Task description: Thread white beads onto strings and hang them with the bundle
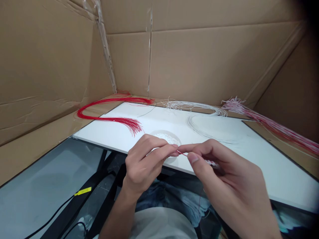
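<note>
My left hand (147,162) pinches one end of a short stretch of thin red cord (181,153) above the front edge of the white table. The cord runs on to my right hand (224,176), whose thumb and fingers close on it. A red-and-white twisted or beaded piece (211,163) shows between the fingers of my right hand; its rest is hidden by the palm. Just behind my hands sits a shallow white dish (178,136) with small white pieces in it, partly covered by my left hand.
A curved bundle of red cords (99,105) lies at the back left. White cords (194,105) lie along the back, and a pink-and-red bundle (279,125) at the right. Cardboard walls (199,59) surround the white table (159,118). A yellow-tagged black cable (83,191) is at lower left.
</note>
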Demonstrator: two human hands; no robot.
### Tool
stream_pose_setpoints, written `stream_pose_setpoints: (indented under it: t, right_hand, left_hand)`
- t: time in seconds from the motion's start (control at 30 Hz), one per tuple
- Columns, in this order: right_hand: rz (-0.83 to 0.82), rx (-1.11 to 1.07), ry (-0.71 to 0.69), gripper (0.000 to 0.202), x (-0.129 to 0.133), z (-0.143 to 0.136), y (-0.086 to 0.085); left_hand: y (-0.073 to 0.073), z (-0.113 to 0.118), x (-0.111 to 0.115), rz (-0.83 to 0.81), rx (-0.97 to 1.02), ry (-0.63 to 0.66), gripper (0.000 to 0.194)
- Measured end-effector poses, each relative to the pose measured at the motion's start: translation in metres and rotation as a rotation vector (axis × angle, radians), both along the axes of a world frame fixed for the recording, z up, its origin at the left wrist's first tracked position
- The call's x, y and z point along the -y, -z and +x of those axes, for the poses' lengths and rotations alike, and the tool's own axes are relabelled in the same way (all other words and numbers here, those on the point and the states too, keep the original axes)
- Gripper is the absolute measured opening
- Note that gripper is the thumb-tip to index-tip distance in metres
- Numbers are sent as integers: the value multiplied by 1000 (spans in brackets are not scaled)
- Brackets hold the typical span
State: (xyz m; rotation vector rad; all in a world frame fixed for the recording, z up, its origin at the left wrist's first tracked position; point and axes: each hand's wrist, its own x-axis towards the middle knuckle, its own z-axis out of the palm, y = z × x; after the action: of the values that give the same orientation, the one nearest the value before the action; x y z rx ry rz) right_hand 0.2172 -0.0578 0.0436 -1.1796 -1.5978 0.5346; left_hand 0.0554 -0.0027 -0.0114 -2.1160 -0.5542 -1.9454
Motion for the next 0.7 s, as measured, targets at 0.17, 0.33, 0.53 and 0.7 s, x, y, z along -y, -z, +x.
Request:
stream_pose_setpoints:
  t: [0.17,0.33,0.53,0.7]
  right_hand:
    - [2,36,-2,19,-1,2,1]
    - [82,23,-36,18,-5,4,4]
    - [30,13,-38,18,-5,4,3]
    - [-47,-127,-11,16,3,-3,3]
  left_hand:
    - [1,-1,0,-8,0,-4,27]
    - [1,-1,-1,-14,-3,16,27]
    - [2,-1,-3,-18,1,-2,25]
    - [-3,2,0,-10,24,19,29]
